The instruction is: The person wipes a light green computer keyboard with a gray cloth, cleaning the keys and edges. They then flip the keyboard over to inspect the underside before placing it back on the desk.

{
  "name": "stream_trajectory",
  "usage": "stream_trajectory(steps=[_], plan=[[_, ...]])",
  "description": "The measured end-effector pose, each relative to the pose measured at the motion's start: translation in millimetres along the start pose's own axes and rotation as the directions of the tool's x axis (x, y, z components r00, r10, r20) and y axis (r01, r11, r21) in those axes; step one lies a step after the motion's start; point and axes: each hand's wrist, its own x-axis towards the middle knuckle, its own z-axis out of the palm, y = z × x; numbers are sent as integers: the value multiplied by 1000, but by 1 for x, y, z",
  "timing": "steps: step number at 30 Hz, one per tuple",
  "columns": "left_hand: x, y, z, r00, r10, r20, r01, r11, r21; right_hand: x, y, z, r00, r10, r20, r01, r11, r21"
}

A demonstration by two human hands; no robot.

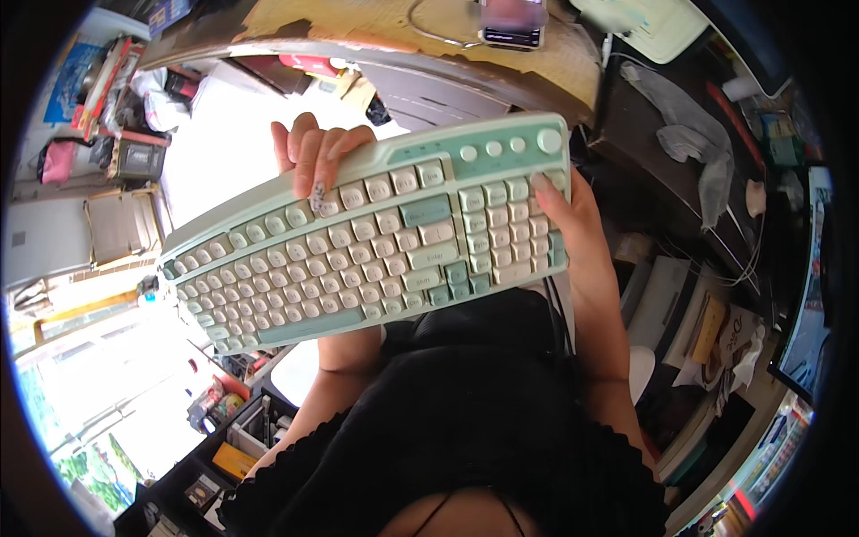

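A mint-green and cream computer keyboard (340, 311) is held up in front of my body, tilted so its left end sits lower. My left hand (320, 154) reaches up behind it, fingers curled over the upper edge, with fingertips on the top row of keys. At the right end, my right hand (577, 219) grips the side, its thumb lying over the number pad and its other fingers hidden behind. Round cream buttons and a knob (549, 140) show at the upper right corner. A dark cable (560, 315) hangs below, near my right forearm.
Ahead is a worn wooden desk (313, 25) with a phone (513, 23) on it. Crumpled grey plastic (684, 134) lies on the dark surface at right, near a monitor (810, 295). A dark compartmented organizer (228, 447) stands at lower left.
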Motion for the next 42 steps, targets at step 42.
stream_trajectory(steps=[42], plan=[[-89,-8,-130,679,-17,-734,591,-580,560,-151,70,-216,711,120,-693,-303,942,-147]])
